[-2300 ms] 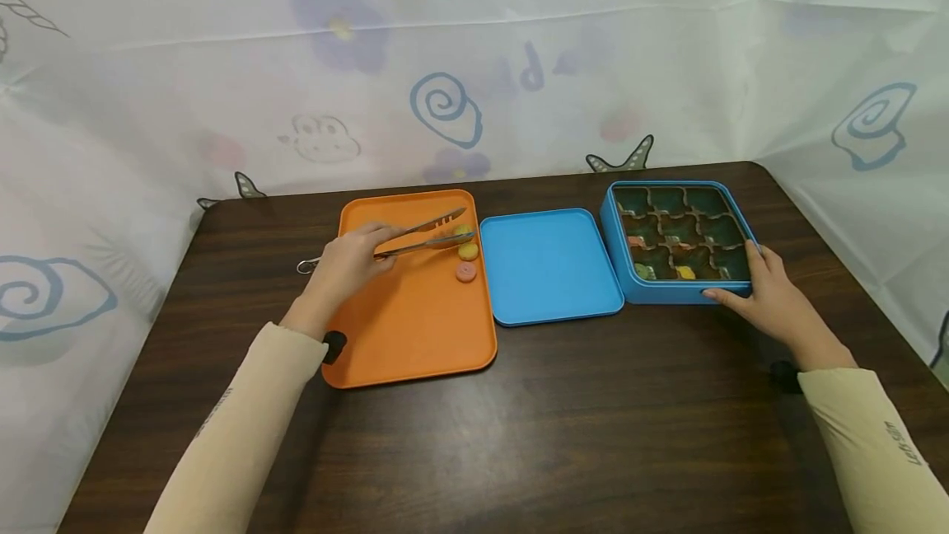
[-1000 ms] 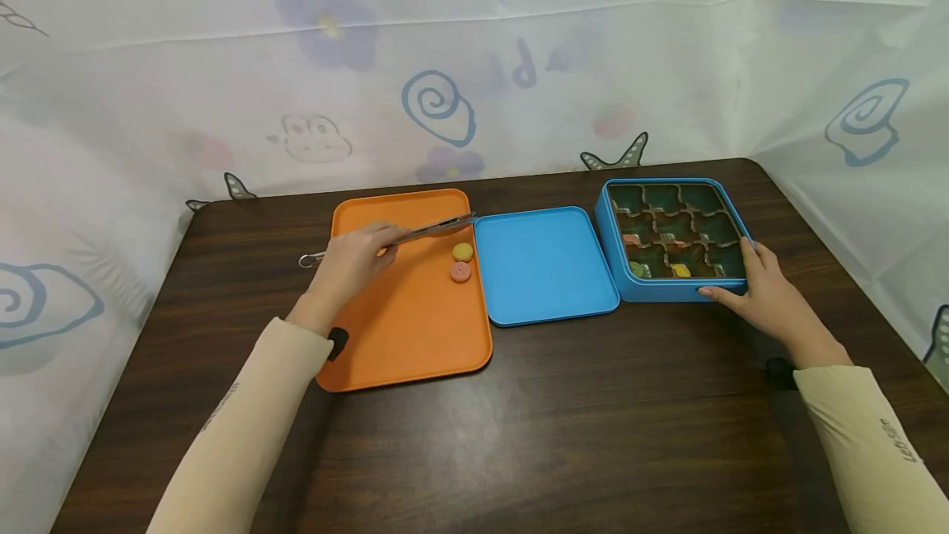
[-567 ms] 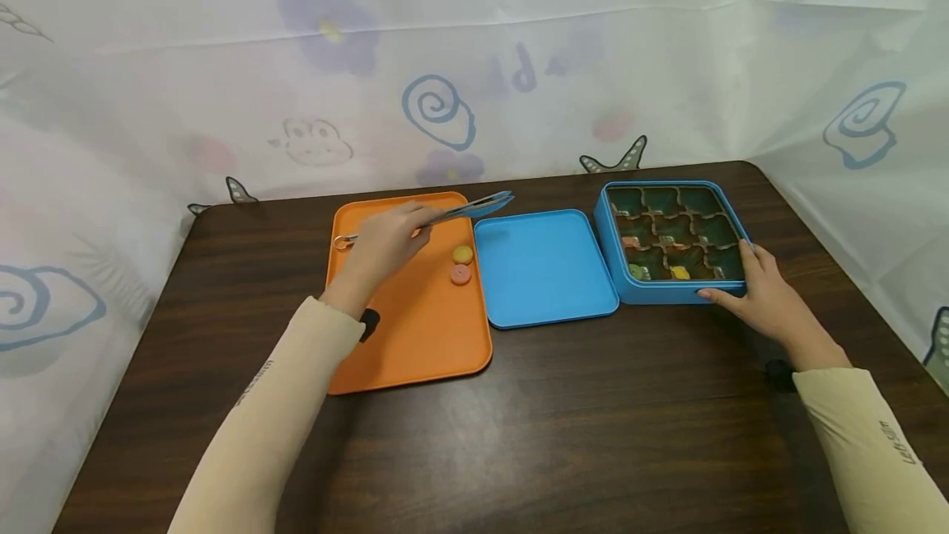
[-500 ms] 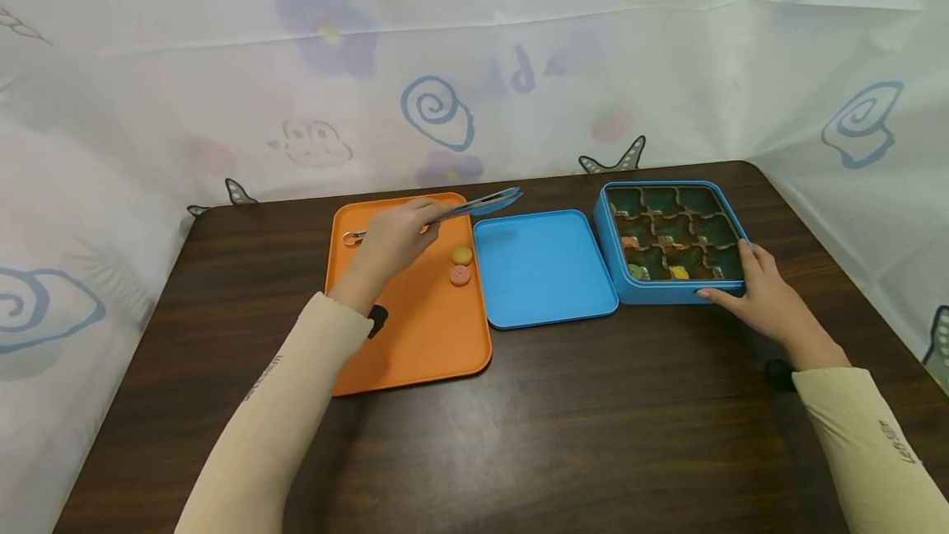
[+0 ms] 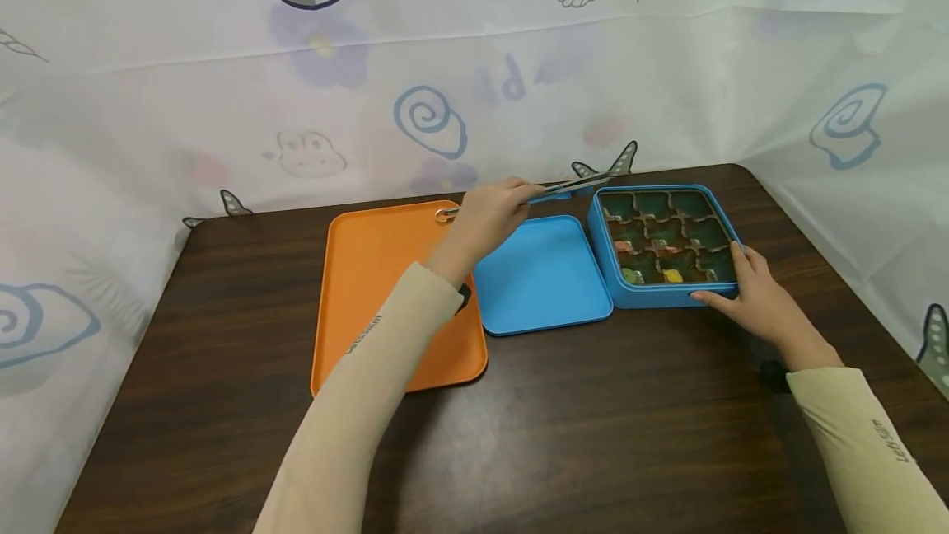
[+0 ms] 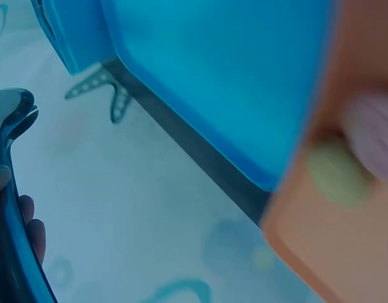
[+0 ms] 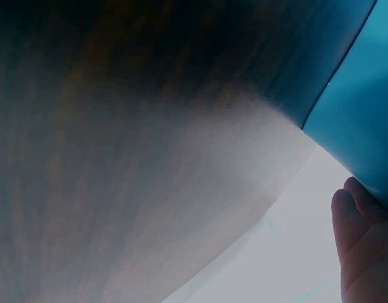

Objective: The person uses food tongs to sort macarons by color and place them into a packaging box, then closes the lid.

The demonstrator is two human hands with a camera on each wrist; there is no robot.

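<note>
My left hand (image 5: pixel 489 219) grips metal tongs (image 5: pixel 567 186), reaching above the back of the flat blue tray (image 5: pixel 544 278). The tongs' tips point right, toward the box's back left corner, and their arms lie close together. I cannot tell whether a piece sits between them. My right hand (image 5: pixel 767 303) holds the near right corner of a blue box (image 5: pixel 656 297), thumb on the front wall, fingers along the right side. Inside, dark compartments hold a few small pieces, including a yellow one (image 5: pixel 673 276). In the left wrist view, a blurred pink round piece (image 6: pixel 376 136) touches a yellow-green one (image 6: pixel 336 173).
Those two round pieces lie on the orange tray (image 5: pixel 371 270), hidden behind my left arm in the head view. Orange tray, blue tray and box stand side by side on the dark wooden table (image 5: pixel 534 427). A printed white cloth (image 5: pixel 474 64) hangs behind the table.
The tongs closed over the farthest yellow round piece, which then no longer showed on the orange tray. My left hand lifted and carried the tongs right. My right hand stayed on the box.
</note>
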